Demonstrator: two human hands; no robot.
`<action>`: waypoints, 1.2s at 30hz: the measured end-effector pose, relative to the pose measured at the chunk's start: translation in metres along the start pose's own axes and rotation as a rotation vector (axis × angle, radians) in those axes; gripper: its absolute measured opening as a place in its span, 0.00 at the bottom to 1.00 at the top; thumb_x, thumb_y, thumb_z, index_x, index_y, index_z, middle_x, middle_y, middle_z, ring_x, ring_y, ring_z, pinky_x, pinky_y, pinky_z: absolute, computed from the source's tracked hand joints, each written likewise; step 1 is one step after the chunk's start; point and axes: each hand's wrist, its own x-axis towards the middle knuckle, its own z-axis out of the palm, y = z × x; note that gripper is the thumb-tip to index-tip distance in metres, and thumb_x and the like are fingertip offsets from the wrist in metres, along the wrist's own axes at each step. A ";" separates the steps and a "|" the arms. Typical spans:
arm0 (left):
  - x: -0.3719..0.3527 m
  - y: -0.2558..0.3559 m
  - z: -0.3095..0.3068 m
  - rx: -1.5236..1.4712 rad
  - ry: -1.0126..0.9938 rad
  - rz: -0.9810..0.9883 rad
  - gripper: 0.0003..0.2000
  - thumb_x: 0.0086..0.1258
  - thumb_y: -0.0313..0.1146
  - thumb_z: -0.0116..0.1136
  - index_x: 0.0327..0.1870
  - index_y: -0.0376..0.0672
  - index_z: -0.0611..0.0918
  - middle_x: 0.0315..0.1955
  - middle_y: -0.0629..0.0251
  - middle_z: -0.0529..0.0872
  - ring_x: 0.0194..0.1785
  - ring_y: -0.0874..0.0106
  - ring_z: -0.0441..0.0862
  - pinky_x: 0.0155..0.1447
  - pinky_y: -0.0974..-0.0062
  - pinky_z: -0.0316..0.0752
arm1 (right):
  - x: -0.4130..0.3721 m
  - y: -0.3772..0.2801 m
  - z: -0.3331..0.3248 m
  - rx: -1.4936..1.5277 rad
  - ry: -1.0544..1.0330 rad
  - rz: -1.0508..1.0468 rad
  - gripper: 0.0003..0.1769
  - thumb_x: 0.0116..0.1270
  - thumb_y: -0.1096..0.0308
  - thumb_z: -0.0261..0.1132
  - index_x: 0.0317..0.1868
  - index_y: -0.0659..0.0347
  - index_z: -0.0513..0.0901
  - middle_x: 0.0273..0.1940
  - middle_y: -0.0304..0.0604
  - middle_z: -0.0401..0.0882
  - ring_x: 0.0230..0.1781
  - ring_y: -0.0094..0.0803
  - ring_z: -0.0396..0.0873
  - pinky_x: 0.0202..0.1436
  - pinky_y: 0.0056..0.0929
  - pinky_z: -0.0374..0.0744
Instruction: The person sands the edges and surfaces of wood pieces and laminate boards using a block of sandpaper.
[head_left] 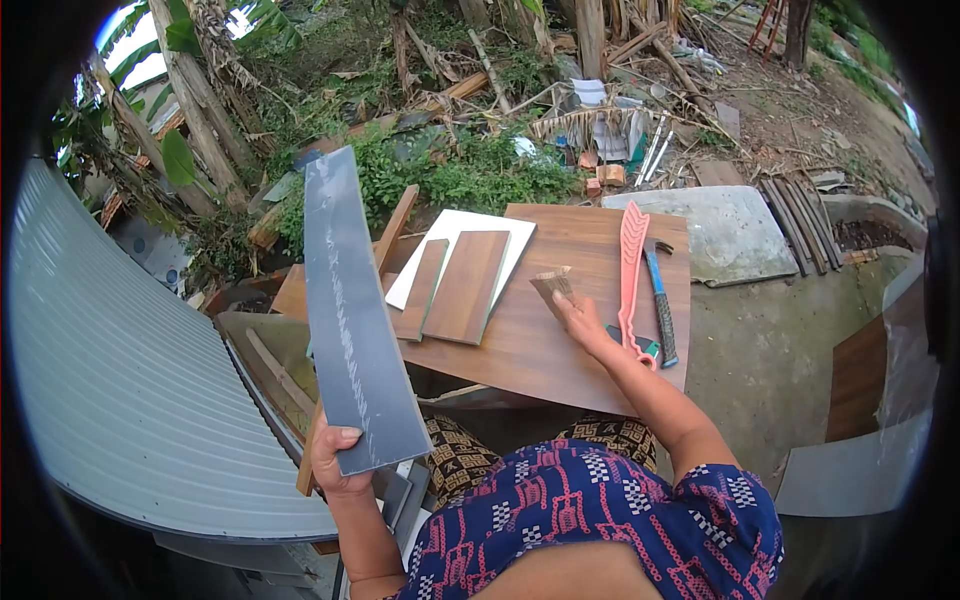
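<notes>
My left hand (340, 455) grips the lower end of a long dark grey board (350, 300), thumb on its face. The board stands tilted upright on the left, with a pale streaky line running down it. My right hand (580, 318) is closed around a short brown piece (553, 284) with a rough, lighter end; I cannot make out its exact kind. Below that hand lies a wood-grain table top (570, 375). On it, between the two hands, rest a wider brown board (468, 285), a narrow brown board (423, 290) and a white panel (510, 232).
To the right on the table lie a claw hammer (660, 305) with a blue and black handle and a long pink ribbed object (630, 270). A corrugated metal sheet (150, 360) borders the left side. A concrete slab (700, 235) and several wooden strips (800, 225) lie beyond.
</notes>
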 end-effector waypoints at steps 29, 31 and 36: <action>0.072 -0.030 -0.062 -0.142 -0.083 -0.547 0.39 0.63 0.61 0.51 0.55 0.23 0.72 0.52 0.44 0.77 0.55 0.59 0.76 0.62 0.65 0.69 | 0.041 -0.058 0.014 0.063 -0.206 0.030 0.22 0.69 0.57 0.55 0.54 0.66 0.76 0.42 0.45 0.80 0.46 0.29 0.73 0.53 0.27 0.69; 0.064 -0.040 -0.085 -0.165 -0.031 -0.476 0.43 0.62 0.65 0.48 0.58 0.24 0.68 0.57 0.44 0.73 0.60 0.56 0.72 0.66 0.61 0.64 | 0.036 -0.064 0.024 -0.052 -0.200 -0.048 0.21 0.69 0.59 0.55 0.55 0.65 0.76 0.46 0.48 0.80 0.50 0.34 0.74 0.56 0.28 0.69; 0.042 -0.052 -0.082 -0.193 0.120 -0.397 0.44 0.63 0.67 0.43 0.62 0.28 0.65 0.59 0.44 0.71 0.61 0.54 0.71 0.65 0.59 0.65 | -0.010 -0.098 0.081 -0.419 -0.379 -0.497 0.20 0.66 0.65 0.56 0.58 0.55 0.76 0.60 0.51 0.72 0.62 0.47 0.67 0.64 0.40 0.65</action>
